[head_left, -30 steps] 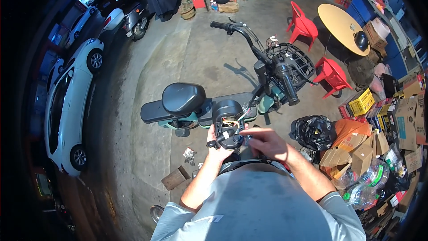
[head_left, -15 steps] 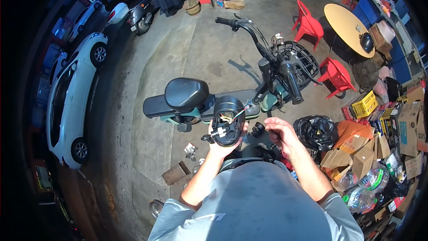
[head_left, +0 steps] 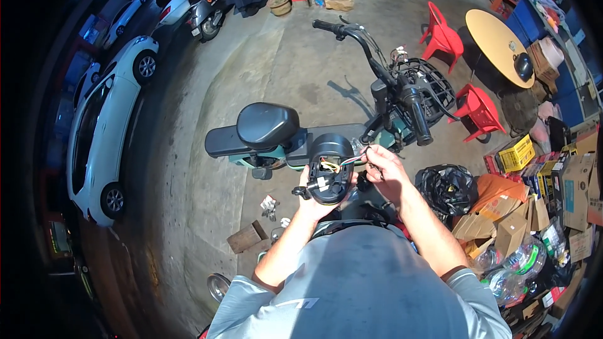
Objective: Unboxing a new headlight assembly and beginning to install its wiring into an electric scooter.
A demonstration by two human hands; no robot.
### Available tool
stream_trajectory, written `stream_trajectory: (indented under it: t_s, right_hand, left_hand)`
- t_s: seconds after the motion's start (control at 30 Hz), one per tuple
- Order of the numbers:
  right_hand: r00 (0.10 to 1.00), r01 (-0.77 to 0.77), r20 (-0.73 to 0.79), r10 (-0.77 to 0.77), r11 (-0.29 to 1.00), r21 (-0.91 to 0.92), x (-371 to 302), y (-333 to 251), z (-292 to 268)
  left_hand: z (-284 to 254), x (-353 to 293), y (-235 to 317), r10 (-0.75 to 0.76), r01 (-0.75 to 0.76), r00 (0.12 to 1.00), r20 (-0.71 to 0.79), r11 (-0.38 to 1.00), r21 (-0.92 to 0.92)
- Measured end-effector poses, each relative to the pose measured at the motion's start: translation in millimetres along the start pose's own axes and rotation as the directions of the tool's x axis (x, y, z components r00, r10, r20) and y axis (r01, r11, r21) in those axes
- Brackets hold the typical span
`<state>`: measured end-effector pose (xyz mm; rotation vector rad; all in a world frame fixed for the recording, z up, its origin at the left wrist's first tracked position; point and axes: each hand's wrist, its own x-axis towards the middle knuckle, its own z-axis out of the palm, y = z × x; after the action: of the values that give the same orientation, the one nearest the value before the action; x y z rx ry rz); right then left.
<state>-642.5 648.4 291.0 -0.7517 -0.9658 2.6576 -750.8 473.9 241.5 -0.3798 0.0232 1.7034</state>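
My left hand [head_left: 313,208] grips a black rounded plastic housing [head_left: 333,145] from below. Its open side faces up, showing thin coloured wires [head_left: 333,166] and a white connector [head_left: 322,182] inside. To the right of it, the fingertips of my right hand [head_left: 389,174] are pinched on the loose end of the wires, which stretch from the housing. Just beyond both hands stands a small electric scooter [head_left: 267,129], with a black seat on the left and handlebars on the right. What the wires end in is too small to make out.
A black wire basket [head_left: 428,85] sits at the scooter's front. Right of me are a black plastic bag [head_left: 447,189], cardboard boxes [head_left: 510,232] and plastic bottles [head_left: 504,285]. Red chairs [head_left: 478,113] flank a round yellow table [head_left: 496,41]. A white car [head_left: 107,129] is parked at left.
My right hand has moved left and up to the wires and closed its fingertips on them. The housing stays in my left hand. The whole view has shifted slightly.
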Motion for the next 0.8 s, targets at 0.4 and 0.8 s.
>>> stream_trajectory:
  t_s: [0.4, 0.8]
  right_hand:
    - [0.995, 0.062, -0.074, -0.065, 0.997, -0.037, -22, 4, -3]
    - [0.924, 0.235, -0.221, -0.311, 0.921, -0.312, -30, 3, -18]
  left_hand:
    - [5, 4, -5, 0.091, -0.090, 0.996, -0.009, 0.993, 0.072]
    - [0, 7, -6, 0.158, -0.150, 0.987, -0.015, 0.961, 0.231]
